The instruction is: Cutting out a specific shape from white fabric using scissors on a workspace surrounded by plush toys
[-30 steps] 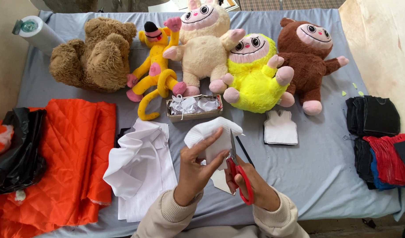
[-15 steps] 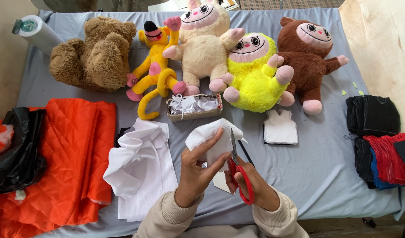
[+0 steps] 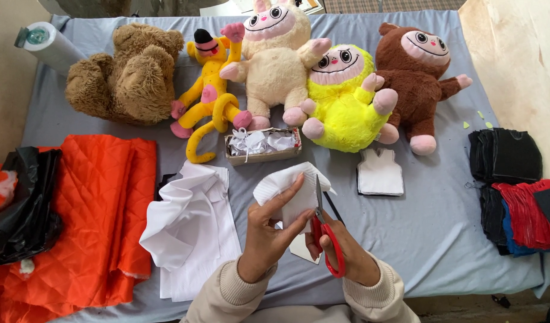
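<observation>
Head view looked down on a bed covered with a grey sheet, and near its front edge, about the middle, the two hands worked together. The left hand pinched a white piece of cloth between thumb and fingers, holding it up off the sheet with its curved edge turned to the left and away. The right hand was closed through the red handles of a pair of scissors; the blades pointed straight away toward the far edge and looked nearly shut against the right edge of the cloth. So the cloth lay just left of the blades, touching them, and the scissors' long axis ran front to back alongside the left thumb. A flat pale scrap showed beneath the hands.

Left of the hands lay a folded white fabric, and beyond it, toward the left edge, a quilted orange fabric beside a black bag. A small box of white trimmings sat just beyond the cloth, and a white vest-shaped cutout lay to its right. Along the far edge sat a brown bear, a yellow long-limbed toy, a cream toy, a bright yellow toy and a brown toy. Black, red and blue cloth pieces were stacked at the right edge.
</observation>
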